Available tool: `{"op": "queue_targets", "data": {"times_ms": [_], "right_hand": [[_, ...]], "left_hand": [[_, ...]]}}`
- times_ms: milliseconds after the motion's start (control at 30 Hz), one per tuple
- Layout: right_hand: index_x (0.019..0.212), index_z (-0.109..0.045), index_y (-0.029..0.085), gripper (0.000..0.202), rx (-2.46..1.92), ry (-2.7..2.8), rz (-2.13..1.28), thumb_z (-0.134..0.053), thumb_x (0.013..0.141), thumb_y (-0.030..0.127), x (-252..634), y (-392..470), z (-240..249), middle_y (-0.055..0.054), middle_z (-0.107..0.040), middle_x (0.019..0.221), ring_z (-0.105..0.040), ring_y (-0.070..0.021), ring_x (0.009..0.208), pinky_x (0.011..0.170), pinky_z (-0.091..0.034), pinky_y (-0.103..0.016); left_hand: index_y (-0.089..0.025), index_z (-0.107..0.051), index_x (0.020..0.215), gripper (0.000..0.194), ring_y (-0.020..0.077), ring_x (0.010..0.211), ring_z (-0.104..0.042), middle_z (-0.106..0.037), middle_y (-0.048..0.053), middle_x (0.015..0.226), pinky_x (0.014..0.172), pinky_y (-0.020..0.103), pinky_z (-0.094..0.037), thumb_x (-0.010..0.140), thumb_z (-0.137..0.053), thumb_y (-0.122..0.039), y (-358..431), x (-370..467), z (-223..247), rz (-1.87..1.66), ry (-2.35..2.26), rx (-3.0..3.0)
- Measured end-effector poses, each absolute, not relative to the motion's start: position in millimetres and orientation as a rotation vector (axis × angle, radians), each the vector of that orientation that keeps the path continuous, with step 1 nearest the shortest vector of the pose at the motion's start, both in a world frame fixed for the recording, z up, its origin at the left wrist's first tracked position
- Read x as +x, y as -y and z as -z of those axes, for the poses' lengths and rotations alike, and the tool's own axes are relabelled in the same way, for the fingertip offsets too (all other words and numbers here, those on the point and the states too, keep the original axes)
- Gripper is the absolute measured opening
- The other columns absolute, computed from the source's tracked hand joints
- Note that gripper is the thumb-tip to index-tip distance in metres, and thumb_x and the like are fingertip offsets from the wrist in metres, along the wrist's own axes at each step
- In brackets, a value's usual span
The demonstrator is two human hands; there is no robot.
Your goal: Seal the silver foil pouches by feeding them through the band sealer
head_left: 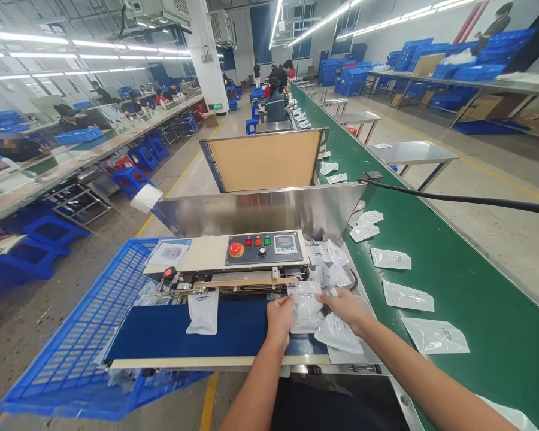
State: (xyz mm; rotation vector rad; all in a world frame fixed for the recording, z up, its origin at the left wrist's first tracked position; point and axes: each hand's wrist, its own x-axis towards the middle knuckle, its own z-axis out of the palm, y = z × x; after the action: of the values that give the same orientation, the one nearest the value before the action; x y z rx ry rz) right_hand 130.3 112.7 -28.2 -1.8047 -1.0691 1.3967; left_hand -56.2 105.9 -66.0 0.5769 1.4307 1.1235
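Observation:
A white pouch (306, 310) is held upright at the right end of the band sealing machine (197, 257), its top edge at the sealing slot. My left hand (278, 320) pinches its left edge, above the blue belt (247, 320). With fingers closed, my right hand (344, 306) grips the same pouch by its upper right side. Another white pouch (338, 334) lies just below my right hand. Farther left, one pouch (203, 312) hangs from the sealing slot over the belt. Behind my right hand is a heap of pouches (330, 260).
To the right runs a green conveyor (485, 311) carrying several spaced pouches (408, 296). A blue basket (63, 353) with pouches in it stands at the machine's left end. Behind the machine rises a metal panel (260, 209). A black cable (453, 196) crosses the conveyor. People sit at lines farther off.

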Motion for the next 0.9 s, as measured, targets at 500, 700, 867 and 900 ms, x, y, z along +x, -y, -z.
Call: {"op": "queue_targets", "data": {"times_ms": [500,700,867,900], "right_hand": [[0.109,-0.083,0.02,0.06,-1.591,1.161,-1.223,-0.088,0.069,0.065,117,-78,-24,-0.011,-0.083,0.1,-0.075,-0.0301,0.092,0.08,-0.057,-0.037],[0.129,-0.078,0.014,0.084,-1.668,0.767,-1.103,-0.083,0.072,0.076,156,-79,-21,0.0,-0.067,0.068,-0.057,-0.0174,0.061,0.06,-0.048,-0.031],[0.097,-0.085,0.017,0.063,-1.617,1.087,-1.343,-0.084,0.072,0.076,162,-56,-12,-0.003,-0.069,0.068,-0.056,-0.0174,0.058,0.059,-0.049,-0.032],[0.091,-0.084,0.019,0.061,-1.604,1.151,-1.318,-0.082,0.074,0.077,159,-53,-11,-0.003,-0.07,0.069,-0.057,-0.0181,0.059,0.061,-0.051,-0.033]], "left_hand": [[-0.01,-0.084,0.122,0.078,0.0336,0.098,-0.079,-0.084,0.02,0.11,0.09,0.044,-0.063,0.066,-0.098,-0.063,-35,-64,27,-0.917,-1.077,0.87],[-0.01,-0.085,0.121,0.074,0.0296,0.09,-0.077,-0.085,0.016,0.1,0.089,0.041,-0.06,0.077,-0.09,-0.069,-45,-57,24,-0.863,-0.939,0.803],[-0.011,-0.087,0.113,0.065,0.0272,0.089,-0.074,-0.084,0.014,0.098,0.086,0.036,-0.057,0.086,-0.081,-0.07,-50,-53,30,-0.981,-0.946,0.92],[-0.012,-0.087,0.11,0.064,0.027,0.09,-0.073,-0.083,0.013,0.097,0.086,0.036,-0.057,0.088,-0.078,-0.071,-52,-49,31,-1.001,-0.953,0.969]]}}
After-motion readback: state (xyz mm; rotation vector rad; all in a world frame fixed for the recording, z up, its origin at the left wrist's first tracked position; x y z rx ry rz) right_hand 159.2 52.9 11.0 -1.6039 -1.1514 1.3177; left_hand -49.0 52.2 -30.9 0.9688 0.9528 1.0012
